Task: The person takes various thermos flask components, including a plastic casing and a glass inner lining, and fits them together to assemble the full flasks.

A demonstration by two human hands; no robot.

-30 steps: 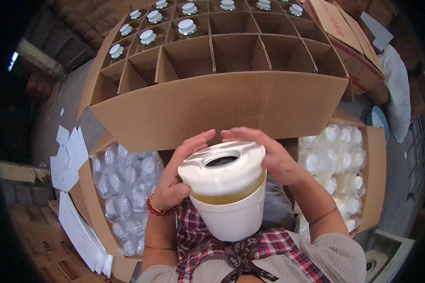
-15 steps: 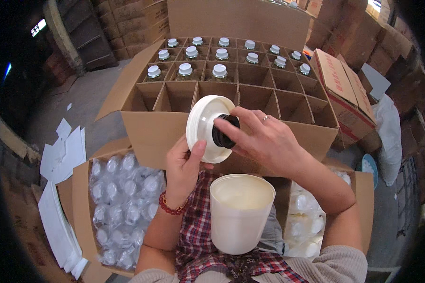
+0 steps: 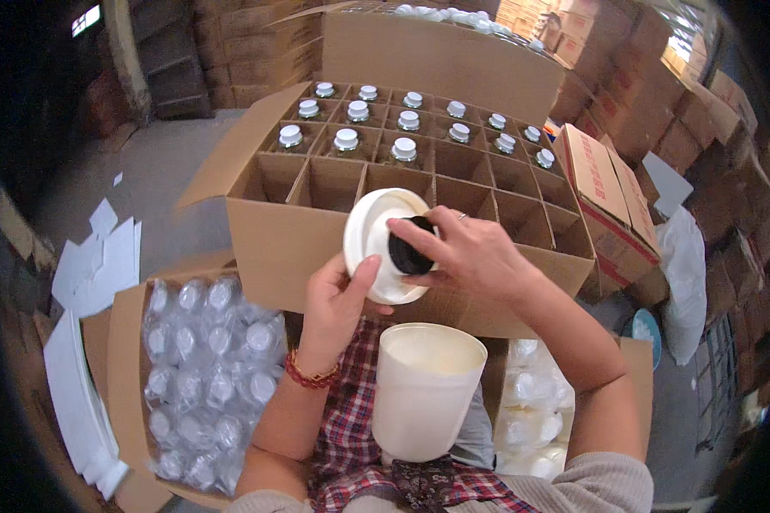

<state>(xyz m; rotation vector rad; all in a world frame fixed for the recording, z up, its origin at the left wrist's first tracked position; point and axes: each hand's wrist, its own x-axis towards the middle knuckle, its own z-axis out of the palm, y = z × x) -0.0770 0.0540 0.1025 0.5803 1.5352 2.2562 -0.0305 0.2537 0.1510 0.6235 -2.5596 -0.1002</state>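
Left hand (image 3: 332,299) grips the white lid (image 3: 370,219) by its rim, lid tilted near-vertical; right hand (image 3: 481,250) has fingers round its black collar (image 3: 404,258). White tub (image 3: 423,410) stands open below, before the plaid apron (image 3: 349,415), unheld; we can't see its support. Risks we see: body shift tips tub; twisting collar slips lid from one-sided grip.

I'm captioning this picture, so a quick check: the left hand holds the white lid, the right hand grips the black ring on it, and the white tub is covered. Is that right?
Not quite: the white tub is open at the top, as the head view shows. The left hand does hold the white lid, and the right hand grips the black ring on it.
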